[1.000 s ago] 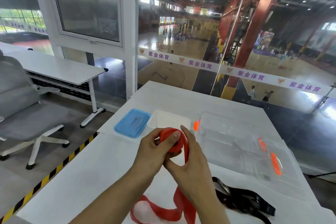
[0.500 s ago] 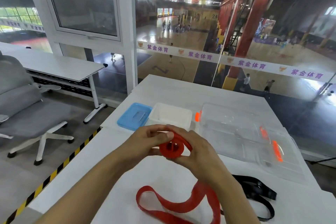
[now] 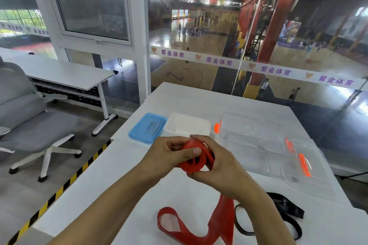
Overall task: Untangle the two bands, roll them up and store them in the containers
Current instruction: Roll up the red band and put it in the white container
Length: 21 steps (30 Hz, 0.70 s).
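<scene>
Hands meet above the near half of the white table, both on the red band. The left hand grips the rolled part from the left, thumb laid across the front of the coil and fingers curled behind it. The right hand cups the coil from the right and below, fingers wrapped round its far edge. Neither hand has a finger free.

The coil stands on edge, its open centre turned toward the camera. From under the right hand the unrolled tail drops straight down toward the person, reaches the table and curls into a loose loop to the left. So the band's long run lies near-to-far, and what is left to wind sits below and nearer than the hands. By my reading, the rolling is partly done, and each coming turn has to draw that tail up and away.

The black band lies slack on the table to the right of the red tail, just beside it. Whether the two touch near the bottom edge I cannot tell. It is not rolled, and it is closer to the right hand.

Beyond the hands stands a white box, open, with a blue lid at its left side. A clear container with orange clips lies further right. The white box sits almost straight ahead of the coil, nearer than the clear one.
</scene>
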Motion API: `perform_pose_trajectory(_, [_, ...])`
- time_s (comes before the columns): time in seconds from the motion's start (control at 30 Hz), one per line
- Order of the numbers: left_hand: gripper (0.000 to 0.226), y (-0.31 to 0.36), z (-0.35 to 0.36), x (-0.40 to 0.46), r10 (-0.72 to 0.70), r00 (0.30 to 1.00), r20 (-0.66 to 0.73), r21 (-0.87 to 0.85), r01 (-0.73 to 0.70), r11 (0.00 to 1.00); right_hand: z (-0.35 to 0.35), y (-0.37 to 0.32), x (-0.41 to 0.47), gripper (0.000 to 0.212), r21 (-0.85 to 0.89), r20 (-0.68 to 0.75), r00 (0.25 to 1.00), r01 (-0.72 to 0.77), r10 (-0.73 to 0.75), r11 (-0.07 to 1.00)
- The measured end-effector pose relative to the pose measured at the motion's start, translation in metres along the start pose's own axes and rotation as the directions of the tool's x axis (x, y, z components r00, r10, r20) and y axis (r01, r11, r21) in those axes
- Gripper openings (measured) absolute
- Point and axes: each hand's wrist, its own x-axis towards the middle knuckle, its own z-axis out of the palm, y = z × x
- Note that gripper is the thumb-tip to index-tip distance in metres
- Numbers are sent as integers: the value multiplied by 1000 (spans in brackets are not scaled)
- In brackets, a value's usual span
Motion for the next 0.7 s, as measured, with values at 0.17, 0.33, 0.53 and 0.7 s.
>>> perform_pose_trajectory(0.17, [49,-3,6,-3,12,992,-123,-140,-29,990,11,0,-5,75,125,-65,998,-13,21,992])
perform_pose_trajectory(0.33, [48,-10,15,-4,-61,964,-257,-306,-21,952,43,-5,-10,97,191,-168,984,-30,63,981])
perform_pose_trajectory(0.53, [45,-13,23,-8,-110,950,-293,-363,-4,932,57,-13,-11,76,285,-292,948,-41,128,958])
perform_pose_trajectory(0.7, [42,-12,17,-10,-118,948,-297,-361,2,933,43,-8,-10,70,312,-229,963,-64,140,948])
